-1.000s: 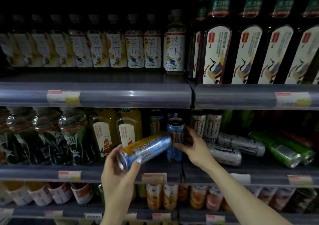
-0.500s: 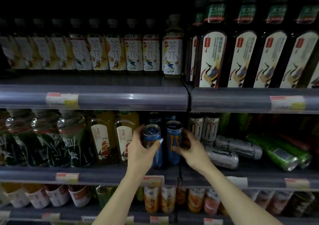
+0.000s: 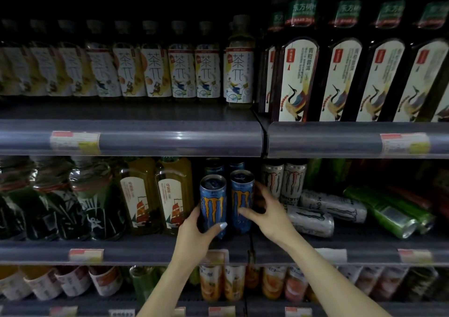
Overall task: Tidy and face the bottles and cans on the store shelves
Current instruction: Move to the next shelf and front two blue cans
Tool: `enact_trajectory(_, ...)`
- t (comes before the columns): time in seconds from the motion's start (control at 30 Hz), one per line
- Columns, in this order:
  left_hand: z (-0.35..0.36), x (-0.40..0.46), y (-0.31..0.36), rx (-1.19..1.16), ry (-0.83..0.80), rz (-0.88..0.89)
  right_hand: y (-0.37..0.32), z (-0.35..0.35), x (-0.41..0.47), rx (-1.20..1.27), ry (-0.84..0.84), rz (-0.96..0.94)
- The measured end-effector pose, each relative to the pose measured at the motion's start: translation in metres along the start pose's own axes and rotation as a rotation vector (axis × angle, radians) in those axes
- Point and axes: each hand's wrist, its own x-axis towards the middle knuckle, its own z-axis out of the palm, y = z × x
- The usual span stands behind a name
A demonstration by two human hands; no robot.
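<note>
Two blue energy-drink cans stand upright side by side on the middle shelf [image 3: 145, 248]. My left hand [image 3: 194, 234] grips the left blue can [image 3: 213, 200] low down, thumb across its front, logo facing out. My right hand [image 3: 269, 214] curls round the right blue can [image 3: 241, 195] from the right, thumb on its front. More blue cans [image 3: 213, 167] stand behind them in shadow.
Right of the blue cans stand white cans [image 3: 284, 183], with fallen white cans [image 3: 313, 219] and fallen green cans [image 3: 388, 214] lying on the shelf. Yellow tea bottles [image 3: 170, 195] stand to the left. Tea bottles [image 3: 238, 73] and dark bottles [image 3: 298, 78] fill the upper shelf.
My left hand brought the tilted blue can up to the shelf, stood it upright beside the other one, then turned it so its logo faces out. My right hand stayed on the right can.
</note>
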Motion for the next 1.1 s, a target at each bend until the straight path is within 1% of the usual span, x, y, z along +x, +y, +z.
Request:
enact_trajectory(0.07,0.002,0.002,0.0,0.033,0.02,-0.006,-0.001,0.0,0.0,-0.012,-0.009,0.011)
enact_trajectory(0.2,0.011,0.007,0.004,0.062,0.09,-0.05,0.005,0.002,-0.003,-0.032,-0.087,0.032)
enact_trajectory(0.4,0.016,0.008,0.006,0.077,0.162,-0.057,0.007,0.015,-0.004,-0.031,-0.006,0.042)
enact_trajectory(0.57,0.017,0.003,0.008,0.079,0.188,-0.042,0.006,0.021,-0.006,-0.036,0.022,0.019)
enact_trajectory(0.67,0.016,0.002,0.009,0.08,0.172,-0.043,0.002,0.02,-0.009,-0.059,0.016,0.007)
enact_trajectory(0.8,0.013,0.002,0.01,0.091,0.106,-0.079,-0.002,0.015,-0.012,-0.139,0.002,-0.018)
enact_trajectory(0.97,0.013,-0.01,0.014,0.139,0.023,-0.067,-0.004,-0.006,-0.024,-0.166,0.016,0.049)
enact_trajectory(1.03,0.014,-0.019,0.015,0.192,0.035,-0.056,-0.002,-0.02,-0.032,-0.165,0.022,0.06)
enact_trajectory(1.1,0.019,-0.031,0.02,0.237,0.096,-0.051,0.002,-0.038,-0.04,-0.167,0.027,0.066)
